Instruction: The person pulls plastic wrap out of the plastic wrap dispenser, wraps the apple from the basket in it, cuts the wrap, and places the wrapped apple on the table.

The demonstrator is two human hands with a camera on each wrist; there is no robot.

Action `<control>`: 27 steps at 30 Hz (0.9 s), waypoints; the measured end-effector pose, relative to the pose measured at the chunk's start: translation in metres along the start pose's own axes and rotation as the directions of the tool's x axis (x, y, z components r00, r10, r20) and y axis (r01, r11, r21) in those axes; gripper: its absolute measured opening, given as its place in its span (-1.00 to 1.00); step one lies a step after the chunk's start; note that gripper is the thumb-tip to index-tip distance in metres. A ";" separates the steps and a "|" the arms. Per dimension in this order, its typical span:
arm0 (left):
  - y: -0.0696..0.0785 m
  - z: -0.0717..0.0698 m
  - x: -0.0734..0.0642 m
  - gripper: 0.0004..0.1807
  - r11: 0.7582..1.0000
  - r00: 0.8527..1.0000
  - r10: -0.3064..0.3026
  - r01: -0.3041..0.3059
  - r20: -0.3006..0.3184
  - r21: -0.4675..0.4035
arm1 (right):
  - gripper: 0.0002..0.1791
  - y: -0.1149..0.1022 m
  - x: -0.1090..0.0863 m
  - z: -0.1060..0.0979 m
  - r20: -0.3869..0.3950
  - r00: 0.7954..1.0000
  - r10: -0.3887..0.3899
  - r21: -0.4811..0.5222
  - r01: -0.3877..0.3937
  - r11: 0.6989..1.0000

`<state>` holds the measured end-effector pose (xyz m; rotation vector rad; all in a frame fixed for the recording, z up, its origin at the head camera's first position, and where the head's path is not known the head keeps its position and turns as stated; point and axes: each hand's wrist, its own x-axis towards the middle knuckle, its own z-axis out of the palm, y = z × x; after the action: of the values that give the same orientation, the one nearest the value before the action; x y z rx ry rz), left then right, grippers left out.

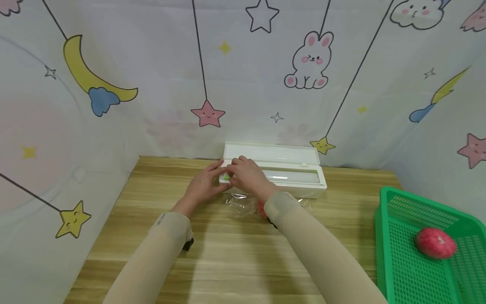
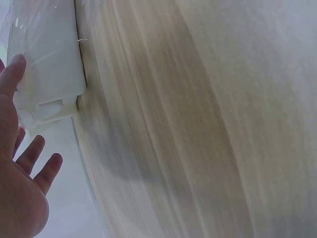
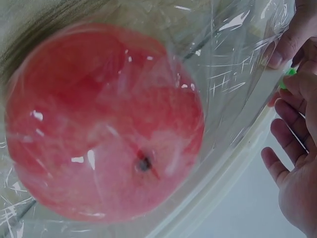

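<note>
A white cling film dispenser (image 1: 313, 192) stands at the back of the table, its lid (image 1: 271, 153) raised and a film roll (image 1: 296, 176) inside. My left hand (image 1: 203, 183) grips its left end, thumb at the front edge. At that end my right hand (image 1: 248, 175) pinches a small green slider (image 3: 289, 78) between thumb and forefinger, other fingers loosely bent. Clear film (image 3: 230, 69) hangs out over the front. Under it lies a red apple (image 3: 104, 124), in the head view mostly hidden by my right wrist.
A green plastic basket (image 1: 385, 245) at the right holds a pinkish-red round fruit (image 1: 436, 243). Behind the wood-grain table (image 1: 224, 261) hangs a white cloth (image 1: 250, 76) printed with stars, a moon and a rabbit; it also encloses the sides.
</note>
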<state>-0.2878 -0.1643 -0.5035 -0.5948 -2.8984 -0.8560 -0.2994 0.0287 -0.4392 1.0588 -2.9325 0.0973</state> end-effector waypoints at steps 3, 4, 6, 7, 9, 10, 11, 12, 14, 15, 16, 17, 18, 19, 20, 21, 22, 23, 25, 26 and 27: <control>0.001 0.000 0.000 -0.25 1.000 1.000 0.000 0.000 0.003 0.002 | -0.88 0.002 -0.001 -0.001 0.008 1.000 -0.014 -0.007 0.014 1.000; 0.002 0.000 0.001 -0.25 1.000 1.000 -0.001 0.001 0.005 0.003 | -0.88 0.003 -0.001 -0.001 0.011 1.000 -0.018 -0.009 0.019 1.000; 0.003 0.000 0.000 -0.25 1.000 1.000 -0.006 0.006 0.008 0.003 | -0.87 0.005 -0.002 -0.002 0.020 0.999 -0.028 -0.013 0.028 1.000; 0.004 0.000 0.001 -0.24 1.000 1.000 -0.008 0.008 0.010 0.003 | -0.86 0.006 -0.003 -0.002 0.017 0.999 -0.034 -0.017 0.035 0.999; 0.004 0.000 0.000 -0.24 1.000 1.000 -0.011 0.011 0.011 0.004 | -0.86 0.008 -0.004 -0.002 0.015 0.999 -0.042 -0.018 0.042 0.999; 0.005 0.000 0.001 -0.24 1.000 1.000 -0.011 0.011 0.011 0.004 | -0.86 0.009 -0.005 -0.002 0.011 0.999 -0.046 -0.018 0.046 0.999; 0.005 0.000 0.001 -0.24 1.000 1.000 -0.011 0.011 0.012 0.005 | -0.86 0.010 -0.006 -0.002 0.009 0.999 -0.048 -0.017 0.048 0.999; 0.005 0.000 0.001 -0.24 1.000 1.000 -0.010 0.010 0.014 0.006 | -0.87 0.012 -0.006 -0.003 0.008 0.999 -0.051 -0.016 0.051 0.999; 0.005 0.000 0.001 -0.24 1.000 1.000 -0.012 0.012 0.017 0.007 | -0.90 0.015 -0.008 -0.003 0.014 0.999 -0.052 -0.019 0.052 0.998; 0.005 -0.001 0.001 -0.24 1.000 1.000 -0.014 0.014 0.019 0.011 | -0.91 0.017 -0.009 -0.003 0.017 0.998 -0.054 -0.022 0.054 0.998; 0.005 -0.001 0.001 -0.24 1.000 1.000 -0.017 0.017 0.021 0.014 | -0.92 0.019 -0.011 -0.003 0.017 0.998 -0.055 -0.024 0.056 0.998; 0.005 -0.001 0.000 -0.24 1.000 1.000 -0.021 0.020 0.022 0.018 | -0.93 0.020 -0.012 -0.003 0.020 0.998 -0.055 -0.025 0.056 0.998; 0.004 -0.002 0.000 -0.24 1.000 0.999 -0.025 0.025 0.023 0.019 | -0.94 0.022 -0.013 -0.004 0.019 0.998 -0.058 -0.027 0.058 0.998; 0.004 -0.002 0.000 -0.24 0.999 0.999 -0.028 0.028 0.024 0.019 | -0.94 0.024 -0.015 -0.004 0.016 0.998 -0.060 -0.029 0.060 0.998; 0.004 -0.002 0.000 -0.24 0.999 0.999 -0.031 0.031 0.026 0.021 | -0.94 0.026 -0.017 -0.005 0.012 0.998 -0.061 -0.028 0.061 0.998; 0.004 -0.002 0.000 -0.24 0.999 0.999 -0.034 0.033 0.027 0.021 | -0.94 0.028 -0.019 -0.006 0.010 0.998 -0.061 -0.025 0.062 0.998; 0.004 -0.002 0.000 -0.24 0.999 0.999 -0.036 0.035 0.029 0.021 | -0.94 0.029 -0.021 -0.006 0.009 0.998 -0.062 -0.027 0.062 0.998; 0.004 -0.002 0.000 -0.24 0.999 0.999 -0.037 0.037 0.032 0.021 | -0.94 0.031 -0.023 -0.006 0.013 0.998 -0.061 -0.026 0.062 0.998; 0.005 -0.002 -0.001 -0.24 0.999 0.999 -0.039 0.038 0.033 0.021 | -0.95 0.034 -0.026 -0.007 0.017 0.998 -0.062 -0.030 0.063 0.998; 0.005 -0.002 -0.001 -0.24 0.999 0.999 -0.040 0.039 0.032 0.023 | -0.95 0.035 -0.027 -0.007 0.016 0.998 -0.064 -0.034 0.065 0.997; 0.006 -0.002 -0.001 -0.24 0.999 0.999 -0.039 0.038 0.030 0.024 | -0.95 0.036 -0.028 -0.007 0.017 0.998 -0.066 -0.036 0.067 0.997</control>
<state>-0.2847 -0.1616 -0.4988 -0.5569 -2.9523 -0.8240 -0.3010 0.0752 -0.4350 1.1556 -2.8975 0.0343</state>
